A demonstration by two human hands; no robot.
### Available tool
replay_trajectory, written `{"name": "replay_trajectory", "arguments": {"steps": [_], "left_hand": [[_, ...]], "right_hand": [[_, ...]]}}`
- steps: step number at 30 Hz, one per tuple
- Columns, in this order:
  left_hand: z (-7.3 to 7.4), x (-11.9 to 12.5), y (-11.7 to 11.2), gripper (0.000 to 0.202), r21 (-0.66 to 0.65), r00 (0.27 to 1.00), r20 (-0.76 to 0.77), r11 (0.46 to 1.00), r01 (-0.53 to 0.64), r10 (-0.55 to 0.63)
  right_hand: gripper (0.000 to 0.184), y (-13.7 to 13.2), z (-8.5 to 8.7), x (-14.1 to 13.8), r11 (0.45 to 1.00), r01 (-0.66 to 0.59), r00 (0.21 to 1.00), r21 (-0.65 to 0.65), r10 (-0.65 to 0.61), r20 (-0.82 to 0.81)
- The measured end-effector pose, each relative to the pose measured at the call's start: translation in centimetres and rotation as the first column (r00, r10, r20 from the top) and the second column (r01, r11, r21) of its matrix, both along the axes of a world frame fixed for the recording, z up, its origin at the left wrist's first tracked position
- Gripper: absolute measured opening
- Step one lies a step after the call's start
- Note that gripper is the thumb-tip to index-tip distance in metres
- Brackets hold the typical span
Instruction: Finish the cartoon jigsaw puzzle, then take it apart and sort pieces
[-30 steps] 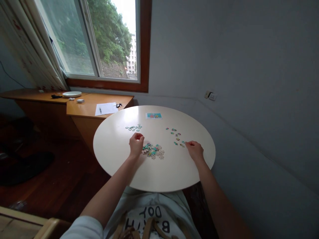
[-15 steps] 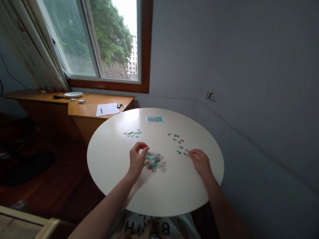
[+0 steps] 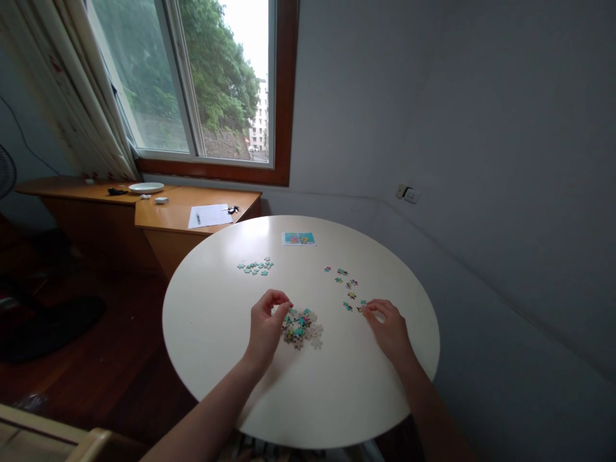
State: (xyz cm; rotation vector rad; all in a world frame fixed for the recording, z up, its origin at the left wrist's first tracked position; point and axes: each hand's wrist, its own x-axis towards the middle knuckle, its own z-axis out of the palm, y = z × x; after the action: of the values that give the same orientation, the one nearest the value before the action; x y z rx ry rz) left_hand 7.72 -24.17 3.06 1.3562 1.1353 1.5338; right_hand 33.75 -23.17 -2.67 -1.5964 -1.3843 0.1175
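Observation:
My left hand [image 3: 266, 327] is held just above the left side of a mixed pile of jigsaw puzzle pieces [image 3: 299, 328], thumb and forefinger pinched together. A small dark bit, seemingly the edge of a puzzle piece, shows at its fingertips. Over on the right, my right hand [image 3: 389, 328] has thumb and forefinger closed at a puzzle piece [image 3: 360, 309] low on the tabletop. Several colourful pieces [image 3: 351, 296] lie loosely spread just beyond it. A group of mostly pale teal pieces [image 3: 255, 265] lies at the left. Some pieces in the pile show their grey backs.
All of this lies on a round white table [image 3: 216, 359]. Near its far edge is a picture card [image 3: 298, 239]. Behind, a wooden desk [image 3: 178, 199] holds a paper sheet [image 3: 209, 216], keys [image 3: 233, 210] and a white plate [image 3: 146, 188]. A wall socket [image 3: 410, 195] is at the right.
The view has tilted slightly, so the table sits lower in the picture. Both hands stay in nearly the same places over the table, with their fingers still pinched.

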Motion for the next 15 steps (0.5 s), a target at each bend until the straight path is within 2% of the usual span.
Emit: {"name": "replay_trajectory", "arguments": {"steps": [4, 7, 9, 12, 15], "left_hand": [[-0.1, -0.7, 0.7, 0.006, -0.022, 0.996, -0.051, 0.997, 0.069, -0.07], [-0.2, -1.5, 1.5, 0.009, -0.029, 0.955, -0.246, 0.986, 0.166, -0.168], [-0.3, -2.0, 2.3, 0.011, -0.01, 0.904, -0.388, 0.982, 0.189, -0.177], [-0.3, -2.6, 4.1, 0.012, -0.005, 0.825, -0.543, 0.983, 0.185, -0.158], [-0.2, -2.7, 6.3, 0.014, -0.018, 0.762, -0.628, 0.982, 0.187, -0.157]], "right_hand": [[0.025, 0.0, 0.9, -1.3, 0.993, -0.116, 0.993, -0.022, 0.116, 0.027], [0.021, -0.3, 2.6, -3.1, 0.951, -0.301, 0.949, -0.075, 0.307, 0.076], [0.019, -0.7, 4.2, -4.6, 0.893, -0.42, 0.891, -0.162, 0.44, 0.11], [0.015, -0.9, 6.3, -6.9, 0.799, -0.522, 0.803, -0.297, 0.578, 0.144], [0.015, 0.2, 7.4, -8.9, 0.676, -0.621, 0.665, -0.397, 0.722, 0.191]]}}
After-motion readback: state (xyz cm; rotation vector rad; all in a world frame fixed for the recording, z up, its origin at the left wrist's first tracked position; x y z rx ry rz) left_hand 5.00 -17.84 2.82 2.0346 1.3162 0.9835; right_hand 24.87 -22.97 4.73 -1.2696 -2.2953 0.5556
